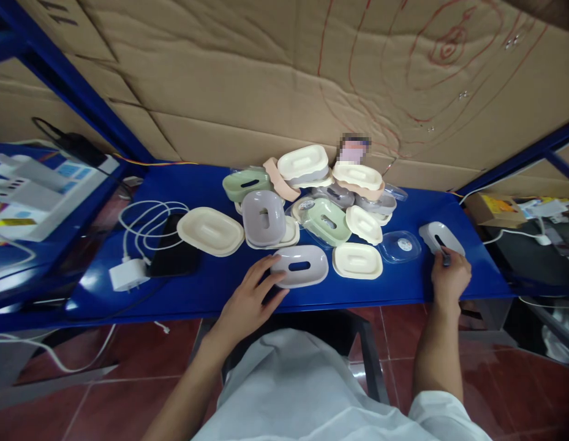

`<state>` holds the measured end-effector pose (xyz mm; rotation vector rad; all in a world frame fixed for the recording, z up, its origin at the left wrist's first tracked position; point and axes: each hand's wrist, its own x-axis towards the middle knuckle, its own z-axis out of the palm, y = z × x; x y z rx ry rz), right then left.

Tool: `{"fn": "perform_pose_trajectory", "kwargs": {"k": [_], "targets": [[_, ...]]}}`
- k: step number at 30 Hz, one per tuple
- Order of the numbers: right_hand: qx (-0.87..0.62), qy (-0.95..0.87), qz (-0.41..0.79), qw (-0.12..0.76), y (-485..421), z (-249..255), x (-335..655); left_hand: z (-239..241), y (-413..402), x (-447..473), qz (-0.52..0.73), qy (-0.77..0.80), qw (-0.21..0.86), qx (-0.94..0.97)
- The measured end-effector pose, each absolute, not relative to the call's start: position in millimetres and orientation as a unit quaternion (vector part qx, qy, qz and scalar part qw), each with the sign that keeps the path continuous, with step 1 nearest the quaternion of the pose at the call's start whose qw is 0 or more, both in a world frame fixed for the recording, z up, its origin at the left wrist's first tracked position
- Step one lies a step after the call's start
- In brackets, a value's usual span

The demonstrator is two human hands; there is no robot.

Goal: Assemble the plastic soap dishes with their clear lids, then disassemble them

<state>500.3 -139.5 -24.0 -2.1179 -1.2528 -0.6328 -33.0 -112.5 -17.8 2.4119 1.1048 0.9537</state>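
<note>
A heap of oval plastic soap-dish parts in cream, green, grey and pink lies on a blue shelf (211, 285). My left hand (250, 300) rests at the near edge with fingers spread, touching the left end of a grey slotted tray (300, 267). My right hand (449, 277) is curled, fingertips pinching the near end of a grey slotted tray (439, 236) that stands apart at the right. Beside it lies a clear lid (400, 246) and a cream dish (356, 261).
A black phone (174, 257) with a white charger (127, 274) and coiled cable (149, 223) lies at the shelf's left. Cardboard sheets (284, 79) form the back wall. Boxes sit on a side shelf at left (31, 196); blue frame posts flank both sides.
</note>
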Motion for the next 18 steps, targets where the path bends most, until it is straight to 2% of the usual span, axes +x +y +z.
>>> {"fn": "perform_pose_trajectory", "kwargs": {"k": [3, 5, 7, 14, 16, 18], "targets": [[-0.757, -0.529, -0.234, 0.304, -144, -21, 461, -19, -112, -35, 0.347, 0.383, 0.169, 0.839], [-0.684, -0.636, -0.173, 0.314, -155, -23, 414, -19, -112, -35, 0.36, 0.379, 0.178, 0.834], [-0.636, -0.713, -0.09, 0.28, -169, -26, 365, -18, -112, -36, 0.371, 0.375, 0.189, 0.828], [-0.571, -0.758, 0.057, 0.308, -196, -29, 275, -14, -113, -36, 0.37, 0.349, 0.207, 0.836], [-0.57, -0.745, 0.076, 0.338, -194, -31, 261, -15, -113, -35, 0.368, 0.347, 0.204, 0.839], [-0.574, -0.699, 0.091, 0.416, -188, -33, 247, -15, -113, -35, 0.368, 0.35, 0.197, 0.839]]}}
